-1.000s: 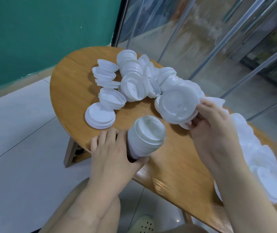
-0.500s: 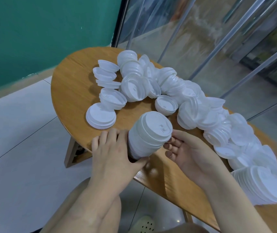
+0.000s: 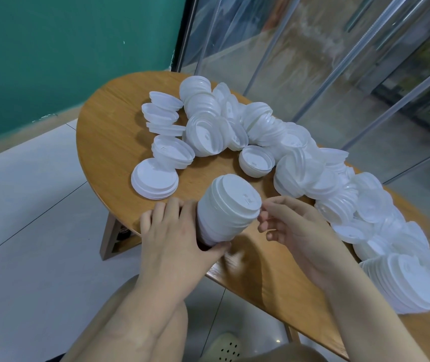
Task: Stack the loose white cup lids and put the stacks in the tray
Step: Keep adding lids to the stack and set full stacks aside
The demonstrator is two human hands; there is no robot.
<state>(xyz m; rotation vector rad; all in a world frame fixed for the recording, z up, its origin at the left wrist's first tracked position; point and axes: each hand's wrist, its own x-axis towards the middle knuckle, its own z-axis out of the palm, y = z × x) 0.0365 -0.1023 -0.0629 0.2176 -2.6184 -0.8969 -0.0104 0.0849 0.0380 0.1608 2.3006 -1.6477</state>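
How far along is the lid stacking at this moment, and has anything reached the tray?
Done: one finished stack lies at the table's right end. In hand: the left hand grips a tall stack while the right hand hovers at its top rim, holding nothing. Left: most lids are still scattered across the wooden table. No tray is in view.

A rounded wooden worktop (image 3: 120,121) with a visible grain is set beside a teal painted wall (image 3: 65,48). The floor is laid with pale grey tiles (image 3: 26,231), divided by thin dark joints. A brown wooden support leg (image 3: 109,239) is seen under the worktop's near edge. Behind the worktop, glass panels in metal frames (image 3: 313,61) are fitted. A perforated pale green slipper (image 3: 225,347) is seen on the floor at the lower edge.
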